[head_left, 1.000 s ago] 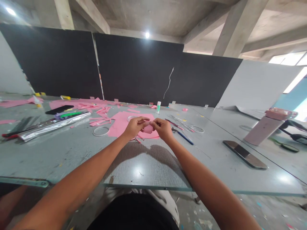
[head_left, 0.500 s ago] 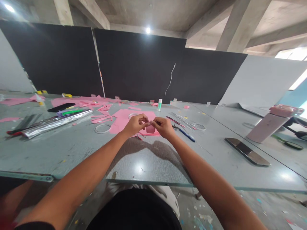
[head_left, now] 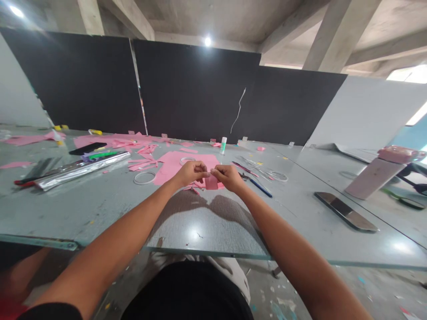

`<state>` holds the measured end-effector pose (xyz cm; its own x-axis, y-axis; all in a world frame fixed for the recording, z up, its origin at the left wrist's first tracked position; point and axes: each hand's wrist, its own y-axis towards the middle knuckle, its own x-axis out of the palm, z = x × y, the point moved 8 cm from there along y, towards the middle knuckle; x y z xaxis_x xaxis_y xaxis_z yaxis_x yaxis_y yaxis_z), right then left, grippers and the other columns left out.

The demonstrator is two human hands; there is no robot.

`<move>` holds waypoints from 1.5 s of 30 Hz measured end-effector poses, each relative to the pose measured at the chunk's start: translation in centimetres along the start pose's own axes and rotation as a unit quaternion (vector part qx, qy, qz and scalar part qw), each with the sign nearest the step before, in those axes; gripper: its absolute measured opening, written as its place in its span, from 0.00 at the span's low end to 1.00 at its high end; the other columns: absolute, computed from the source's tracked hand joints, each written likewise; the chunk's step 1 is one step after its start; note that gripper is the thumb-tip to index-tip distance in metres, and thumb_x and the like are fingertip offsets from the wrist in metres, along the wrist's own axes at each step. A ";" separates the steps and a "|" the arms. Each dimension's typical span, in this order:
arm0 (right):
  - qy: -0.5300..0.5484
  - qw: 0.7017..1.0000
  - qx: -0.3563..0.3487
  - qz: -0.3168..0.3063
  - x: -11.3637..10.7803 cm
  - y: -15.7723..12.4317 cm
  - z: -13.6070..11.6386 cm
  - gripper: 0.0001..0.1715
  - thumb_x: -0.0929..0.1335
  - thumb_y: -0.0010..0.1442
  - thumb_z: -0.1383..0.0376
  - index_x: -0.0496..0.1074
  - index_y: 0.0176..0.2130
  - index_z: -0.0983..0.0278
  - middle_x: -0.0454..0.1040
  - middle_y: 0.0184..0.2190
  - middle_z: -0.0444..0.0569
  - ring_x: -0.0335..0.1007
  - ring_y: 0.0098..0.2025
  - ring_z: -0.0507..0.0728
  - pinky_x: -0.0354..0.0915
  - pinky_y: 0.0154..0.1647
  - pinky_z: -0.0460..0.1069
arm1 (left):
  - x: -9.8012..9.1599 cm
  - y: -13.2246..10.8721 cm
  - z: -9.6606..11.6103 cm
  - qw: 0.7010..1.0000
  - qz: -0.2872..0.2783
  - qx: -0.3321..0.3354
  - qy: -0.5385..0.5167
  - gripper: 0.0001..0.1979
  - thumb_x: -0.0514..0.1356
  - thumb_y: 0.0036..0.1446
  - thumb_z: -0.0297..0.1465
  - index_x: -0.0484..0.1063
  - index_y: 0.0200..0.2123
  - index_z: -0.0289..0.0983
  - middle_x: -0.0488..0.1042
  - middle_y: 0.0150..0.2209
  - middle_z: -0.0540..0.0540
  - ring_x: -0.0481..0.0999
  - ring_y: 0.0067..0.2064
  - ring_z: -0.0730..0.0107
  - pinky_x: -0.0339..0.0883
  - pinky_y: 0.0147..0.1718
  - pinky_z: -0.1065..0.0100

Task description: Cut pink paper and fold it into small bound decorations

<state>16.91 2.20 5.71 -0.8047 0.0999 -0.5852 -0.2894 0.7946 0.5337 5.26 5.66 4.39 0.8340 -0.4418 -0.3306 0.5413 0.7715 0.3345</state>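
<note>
The left hand (head_left: pixel 191 173) and right hand (head_left: pixel 228 177) meet at 12 o'clock above a grey glass-topped table (head_left: pixel 207 222), fingers curled closed and thumbs pressed in. Between them, both pinch the top edge of a small pink paper rectangle (head_left: pixel 211 182), which hangs just above a large, flat pink paper sheet (head_left: pixel 173 168) scattered with pink offcuts (head_left: pixel 143 162). Beyond the hands at 12 o'clock stands a white-and-green glue stick (head_left: pixel 223 145), its label too small to read. At 10 o'clock lie a clear tape ring (head_left: pixel 144 178) and a long silver foil roll (head_left: pixel 80 171). A blue-handled tool (head_left: pixel 260 188) sits at 2 o'clock, and a dark, reflective metal strip (head_left: pixel 345 211) lies at 3 o'clock. No writing can be read on anything.
</note>
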 end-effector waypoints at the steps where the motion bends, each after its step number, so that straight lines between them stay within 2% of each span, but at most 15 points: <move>1: 0.003 1.000 0.002 -0.002 0.1 0.0 0.0 0.26 0.60 0.56 0.47 0.57 0.19 0.62 0.59 0.15 0.40 0.53 0.20 0.48 0.50 0.23 0.45 | 0.1 0.1 -0.3 1.000 -0.010 -0.011 -0.002 0.22 0.69 0.39 0.43 0.66 0.27 0.34 0.68 0.18 0.53 0.70 0.20 0.76 0.65 0.21 0.73; 4: 0.006 1.000 0.001 -0.002 0.1 0.0 0.0 0.27 0.61 0.55 0.46 0.56 0.18 0.62 0.57 0.15 0.39 0.54 0.20 0.48 0.50 0.23 0.45 | 0.3 0.2 -0.8 0.998 -0.053 -0.031 0.011 0.21 0.67 0.42 0.45 0.67 0.28 0.34 0.70 0.20 0.51 0.72 0.22 0.74 0.66 0.23 0.71; 8: 0.031 0.999 0.001 -0.005 0.2 0.1 -0.1 0.28 0.62 0.54 0.45 0.55 0.18 0.62 0.56 0.14 0.39 0.55 0.19 0.48 0.51 0.22 0.45 | 0.7 0.1 -0.4 0.995 -0.094 -0.036 0.018 0.18 0.65 0.45 0.43 0.68 0.27 0.34 0.70 0.24 0.52 0.73 0.26 0.75 0.69 0.28 0.69; 10: 0.048 0.999 0.007 -0.001 0.1 0.1 -0.2 0.29 0.62 0.54 0.44 0.56 0.18 0.62 0.57 0.14 0.40 0.56 0.20 0.49 0.52 0.23 0.45 | 0.6 0.1 0.3 0.997 -0.079 -0.026 0.004 0.18 0.67 0.44 0.42 0.67 0.26 0.34 0.69 0.23 0.53 0.71 0.26 0.76 0.69 0.29 0.69; 14: 0.058 0.998 0.019 0.012 0.0 0.0 -0.3 0.30 0.61 0.54 0.43 0.58 0.17 0.62 0.61 0.14 0.41 0.57 0.19 0.49 0.54 0.23 0.45 | -0.1 -0.1 1.6 0.999 0.001 0.010 -0.045 0.19 0.71 0.37 0.36 0.63 0.24 0.34 0.67 0.21 0.56 0.69 0.24 0.79 0.66 0.27 0.72; 17: 0.071 0.997 0.022 0.030 -0.2 0.1 -0.1 0.31 0.61 0.55 0.42 0.58 0.16 0.62 0.61 0.14 0.42 0.56 0.19 0.49 0.56 0.23 0.45 | 0.0 -0.3 1.7 0.995 0.015 0.009 -0.097 0.21 0.71 0.34 0.35 0.64 0.27 0.35 0.64 0.19 0.58 0.67 0.23 0.80 0.65 0.25 0.73; 20: 0.133 0.990 0.030 0.047 -0.2 0.2 0.5 0.32 0.58 0.55 0.40 0.59 0.17 0.62 0.61 0.14 0.43 0.58 0.18 0.49 0.59 0.22 0.46 | -0.4 -0.2 1.3 0.991 0.038 0.005 -0.125 0.21 0.71 0.34 0.35 0.64 0.29 0.35 0.63 0.18 0.59 0.67 0.21 0.80 0.65 0.24 0.73; 23: 0.195 0.978 0.059 0.036 0.3 0.3 1.2 0.29 0.63 0.50 0.40 0.63 0.23 0.62 0.65 0.17 0.42 0.62 0.19 0.50 0.62 0.21 0.46 | -1.4 -0.1 0.8 0.986 0.090 0.013 -0.139 0.21 0.70 0.36 0.36 0.64 0.30 0.35 0.65 0.19 0.58 0.69 0.22 0.79 0.67 0.26 0.72; 26: 0.169 0.982 0.084 0.023 0.7 0.2 1.3 0.21 0.68 0.47 0.48 0.66 0.26 0.63 0.67 0.18 0.43 0.65 0.20 0.51 0.63 0.21 0.46 | -2.0 -0.1 0.5 0.982 0.128 0.014 -0.139 0.20 0.70 0.37 0.36 0.66 0.32 0.35 0.67 0.21 0.57 0.70 0.23 0.78 0.68 0.28 0.70; 29: 0.080 0.993 0.078 0.041 0.4 0.2 0.8 0.14 0.67 0.50 0.56 0.67 0.23 0.64 0.66 0.15 0.42 0.62 0.19 0.49 0.58 0.21 0.45 | -1.7 0.0 0.5 0.989 0.122 0.006 -0.083 0.18 0.68 0.40 0.38 0.71 0.33 0.34 0.71 0.24 0.52 0.70 0.25 0.77 0.67 0.28 0.70; 33: 0.001 0.996 0.055 0.064 -0.2 0.2 0.4 0.11 0.66 0.49 0.60 0.66 0.21 0.64 0.66 0.15 0.42 0.59 0.20 0.49 0.53 0.21 0.45 | -1.2 0.0 1.0 0.994 0.108 0.018 -0.017 0.17 0.67 0.42 0.42 0.74 0.26 0.32 0.71 0.24 0.50 0.68 0.26 0.76 0.65 0.28 0.71; 39: 0.068 0.994 0.048 0.076 -0.1 0.4 0.5 0.10 0.67 0.48 0.59 0.67 0.24 0.63 0.69 0.20 0.43 0.64 0.23 0.51 0.59 0.24 0.45 | -1.3 -0.2 1.2 0.991 0.119 0.007 -0.060 0.17 0.68 0.39 0.42 0.76 0.26 0.33 0.73 0.26 0.49 0.69 0.27 0.76 0.67 0.31 0.69; 45: 0.114 0.989 0.048 0.075 0.1 0.3 0.3 0.08 0.67 0.47 0.61 0.66 0.25 0.63 0.70 0.21 0.43 0.65 0.21 0.50 0.62 0.24 0.46 | -1.3 -0.4 1.1 0.988 0.126 -0.007 -0.092 0.16 0.70 0.35 0.39 0.77 0.25 0.33 0.74 0.27 0.48 0.71 0.27 0.75 0.70 0.32 0.68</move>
<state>16.91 2.66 5.64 -0.9341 0.0916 -0.3451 -0.1166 0.8353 0.5373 4.06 5.43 5.69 0.9484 -0.3087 -0.0723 0.3127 0.8735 0.3731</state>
